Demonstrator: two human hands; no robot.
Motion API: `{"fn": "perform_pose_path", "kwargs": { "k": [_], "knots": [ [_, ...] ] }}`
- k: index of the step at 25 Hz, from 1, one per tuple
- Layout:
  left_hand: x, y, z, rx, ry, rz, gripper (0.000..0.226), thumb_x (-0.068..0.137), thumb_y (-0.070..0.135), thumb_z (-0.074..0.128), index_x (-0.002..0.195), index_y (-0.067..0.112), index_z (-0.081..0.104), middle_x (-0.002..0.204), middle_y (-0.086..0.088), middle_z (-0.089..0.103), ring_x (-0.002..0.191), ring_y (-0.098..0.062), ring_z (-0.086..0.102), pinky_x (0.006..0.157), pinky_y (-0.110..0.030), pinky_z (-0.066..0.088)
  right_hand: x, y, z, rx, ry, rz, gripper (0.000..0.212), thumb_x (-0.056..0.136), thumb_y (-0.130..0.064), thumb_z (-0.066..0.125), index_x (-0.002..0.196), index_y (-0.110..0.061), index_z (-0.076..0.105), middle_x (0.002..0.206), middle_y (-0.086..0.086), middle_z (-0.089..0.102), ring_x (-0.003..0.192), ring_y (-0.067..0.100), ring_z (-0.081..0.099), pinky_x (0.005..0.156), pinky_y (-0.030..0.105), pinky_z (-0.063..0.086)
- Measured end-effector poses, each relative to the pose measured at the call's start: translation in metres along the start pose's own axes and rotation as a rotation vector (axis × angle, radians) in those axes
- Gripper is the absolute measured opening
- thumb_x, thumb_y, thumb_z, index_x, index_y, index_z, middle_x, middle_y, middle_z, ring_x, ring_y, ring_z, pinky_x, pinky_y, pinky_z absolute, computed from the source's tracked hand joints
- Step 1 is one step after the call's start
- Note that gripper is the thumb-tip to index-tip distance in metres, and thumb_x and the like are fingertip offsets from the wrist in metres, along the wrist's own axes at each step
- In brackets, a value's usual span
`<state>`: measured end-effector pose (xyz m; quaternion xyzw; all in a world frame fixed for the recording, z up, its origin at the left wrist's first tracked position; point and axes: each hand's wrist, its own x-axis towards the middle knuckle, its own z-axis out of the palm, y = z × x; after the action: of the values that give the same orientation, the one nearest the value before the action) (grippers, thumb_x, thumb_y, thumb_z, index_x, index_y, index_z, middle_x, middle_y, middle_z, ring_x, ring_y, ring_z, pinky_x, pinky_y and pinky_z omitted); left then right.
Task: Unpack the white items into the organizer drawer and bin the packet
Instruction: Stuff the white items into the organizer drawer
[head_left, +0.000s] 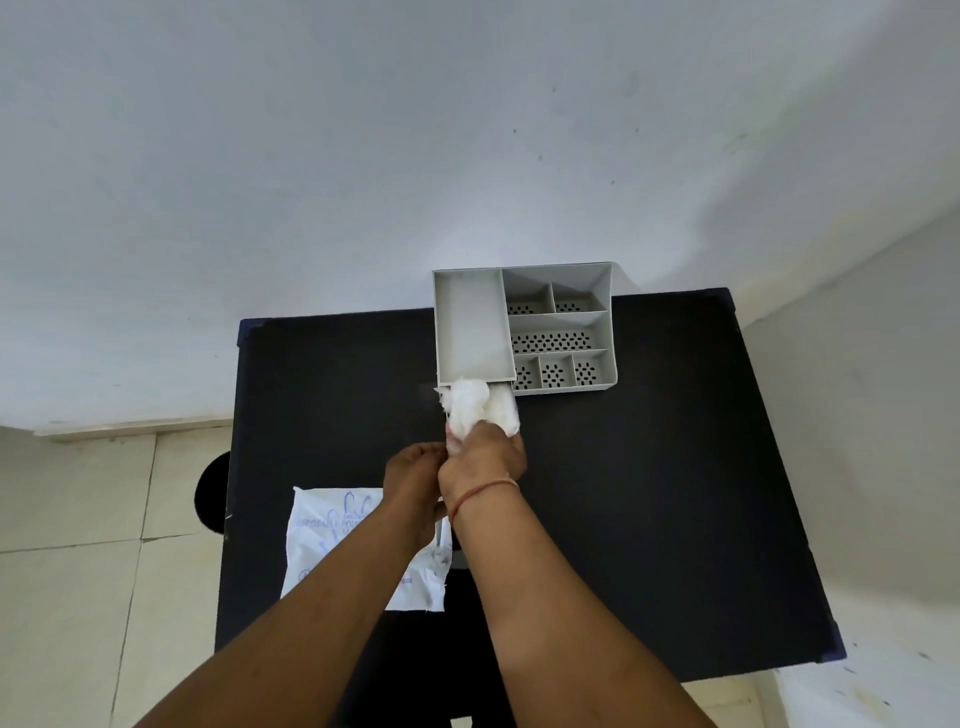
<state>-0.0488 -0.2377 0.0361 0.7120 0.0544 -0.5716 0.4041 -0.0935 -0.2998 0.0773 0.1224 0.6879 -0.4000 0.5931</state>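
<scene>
The right hand (480, 452) grips a bunch of white items (470, 408) at the pulled-out drawer (506, 410) under the grey organizer (524, 327) — the left hand (413, 467) touches it, grip unclear — while the packet (322, 540) lies flat on the black bench (649, 467).

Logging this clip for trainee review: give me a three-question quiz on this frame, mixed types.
1. True or false: the packet lies on the black table.
2. Which hand grips the white items? A) left B) right
3. Fill in: the white items sit at the organizer's open ____.

Key: 1 true. 2 B, the right hand; the left hand sits beside it, its fingers hidden. 3 drawer.
</scene>
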Motion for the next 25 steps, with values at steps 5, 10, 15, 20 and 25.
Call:
{"fn": "perform_pose_path", "kwargs": {
  "k": [5,10,15,20,25],
  "knots": [
    [0.004,0.004,-0.008,0.045,0.002,-0.011,0.020,0.100,0.003,0.055,0.097,0.011,0.073,0.075,-0.008,0.073,0.063,-0.019,0.067,0.047,-0.026,0.053,-0.013,-0.004,0.009,-0.090,-0.099,-0.026,0.033,0.099,-0.004,0.054,0.131,-0.014,0.058,0.105,0.010,0.058,0.084,0.026,0.059,0.062,0.030,0.049],
    [0.001,0.001,-0.016,-0.006,-0.086,-0.061,0.018,0.095,0.005,0.068,0.112,0.003,0.071,0.094,-0.015,0.084,0.073,-0.023,0.078,0.070,-0.043,0.068,-0.016,-0.023,0.000,-0.337,-0.225,-0.039,0.034,0.089,0.001,0.066,0.123,0.004,0.065,0.115,0.028,0.072,0.081,0.034,0.067,0.074,0.044,0.058],
    [0.001,0.003,-0.015,-0.030,-0.105,-0.049,0.020,0.098,0.007,0.069,0.117,0.004,0.070,0.099,-0.015,0.081,0.079,-0.025,0.079,0.079,-0.047,0.067,-0.001,-0.036,-0.042,-0.659,-0.240,-0.282,0.008,0.094,-0.010,0.064,0.090,-0.017,0.067,0.112,0.027,0.073,0.103,0.035,0.073,0.097,0.058,0.057],
    [0.002,0.004,-0.012,-0.006,-0.089,-0.044,0.022,0.096,0.009,0.074,0.118,0.005,0.069,0.101,-0.016,0.082,0.085,-0.028,0.080,0.085,-0.050,0.066,0.030,-0.044,-0.044,-1.351,-0.140,-0.742,0.023,0.084,-0.045,0.069,0.080,-0.023,0.068,0.084,0.001,0.075,0.073,0.022,0.076,0.067,0.039,0.064],
    [0.003,0.006,-0.011,-0.002,-0.084,-0.022,0.026,0.095,0.013,0.077,0.117,0.003,0.068,0.102,-0.016,0.083,0.088,-0.031,0.081,0.084,-0.049,0.067,0.031,-0.054,-0.046,-1.838,-0.051,-1.231,0.039,0.092,-0.051,0.063,0.116,-0.021,0.065,0.116,0.004,0.063,0.106,0.025,0.064,0.079,0.037,0.055]
  ]
}}
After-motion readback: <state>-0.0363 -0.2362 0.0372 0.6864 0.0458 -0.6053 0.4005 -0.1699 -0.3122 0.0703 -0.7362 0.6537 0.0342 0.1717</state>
